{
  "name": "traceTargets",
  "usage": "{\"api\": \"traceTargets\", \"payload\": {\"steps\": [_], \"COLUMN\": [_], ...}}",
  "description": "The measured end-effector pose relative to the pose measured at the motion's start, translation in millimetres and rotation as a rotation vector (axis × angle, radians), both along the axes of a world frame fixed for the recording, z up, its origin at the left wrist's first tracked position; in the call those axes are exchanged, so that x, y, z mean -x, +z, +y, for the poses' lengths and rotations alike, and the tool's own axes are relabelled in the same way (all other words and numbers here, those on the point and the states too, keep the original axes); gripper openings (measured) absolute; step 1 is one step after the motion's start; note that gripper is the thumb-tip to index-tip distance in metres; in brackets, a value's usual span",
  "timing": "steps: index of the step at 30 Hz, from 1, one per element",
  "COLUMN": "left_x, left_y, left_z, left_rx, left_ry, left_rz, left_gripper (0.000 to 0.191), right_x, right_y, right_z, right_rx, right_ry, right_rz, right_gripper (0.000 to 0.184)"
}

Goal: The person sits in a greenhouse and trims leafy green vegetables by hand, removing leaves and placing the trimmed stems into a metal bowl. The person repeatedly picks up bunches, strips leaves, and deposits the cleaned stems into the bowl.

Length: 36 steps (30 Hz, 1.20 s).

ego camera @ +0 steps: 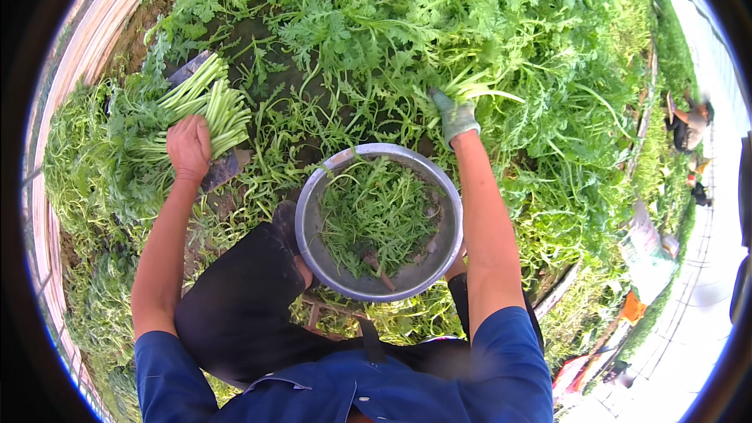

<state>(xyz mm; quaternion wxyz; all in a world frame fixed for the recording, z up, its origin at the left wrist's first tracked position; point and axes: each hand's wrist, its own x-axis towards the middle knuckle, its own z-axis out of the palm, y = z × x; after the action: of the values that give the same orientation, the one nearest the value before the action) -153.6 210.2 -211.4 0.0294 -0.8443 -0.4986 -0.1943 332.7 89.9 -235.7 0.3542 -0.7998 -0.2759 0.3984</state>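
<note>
My bare left hand (189, 147) is closed around pale stalks of a bunch of leafy greens (218, 107) that look like garland chrysanthemum. The cut ends point right and the leaves spread left. Part of a dark flat sheet (226, 170) shows under the bunch. My right hand (457, 114), in a green work glove, grips a few stalks (484, 91) among the standing plants; its fingers are partly hidden by leaves. Between my knees sits a round metal basin (303, 217), holding loose leaves (376, 205) and a short brown stick-like piece (386, 281).
Dense greens (411, 17) stand ahead and to the right. Cut or trampled stems litter the ground between my hands. A person (690, 123) is at the far right, near a pale translucent wall (708, 229). A plastic bag (649, 252) lies at the right.
</note>
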Motion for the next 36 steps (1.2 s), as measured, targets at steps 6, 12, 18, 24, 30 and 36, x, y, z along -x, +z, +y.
{"api": "traceTargets", "payload": {"steps": [6, 12, 18, 24, 30, 36], "left_x": [-1, -2, -1, -3, -1, 2], "left_y": [3, 1, 1, 0, -1, -6], "left_z": [-1, -1, 0, -2, 0, -1], "left_rx": [-0.015, -0.04, -0.03, -0.066, -0.039, -0.095], "left_ry": [-0.011, -0.034, -0.036, -0.032, -0.032, -0.027], "left_rz": [0.014, -0.025, -0.012, -0.032, -0.017, -0.025], "left_gripper": [0.023, 0.025, 0.025, 0.025, 0.024, 0.024], "right_x": [-1, -5, -14, -24, -33, -21], "right_y": [-68, -77, -80, -72, -20, 97], "right_z": [57, 61, 58, 42, -20, -107], "right_rx": [0.603, 0.666, 0.632, 0.522, 0.452, 0.274], "right_ry": [0.804, 0.809, 0.846, 0.773, 0.747, 0.282], "right_rz": [-1.003, -1.07, -1.022, -0.805, -0.552, 0.015], "right_gripper": [0.029, 0.028, 0.033, 0.059, 0.03, 0.044]}}
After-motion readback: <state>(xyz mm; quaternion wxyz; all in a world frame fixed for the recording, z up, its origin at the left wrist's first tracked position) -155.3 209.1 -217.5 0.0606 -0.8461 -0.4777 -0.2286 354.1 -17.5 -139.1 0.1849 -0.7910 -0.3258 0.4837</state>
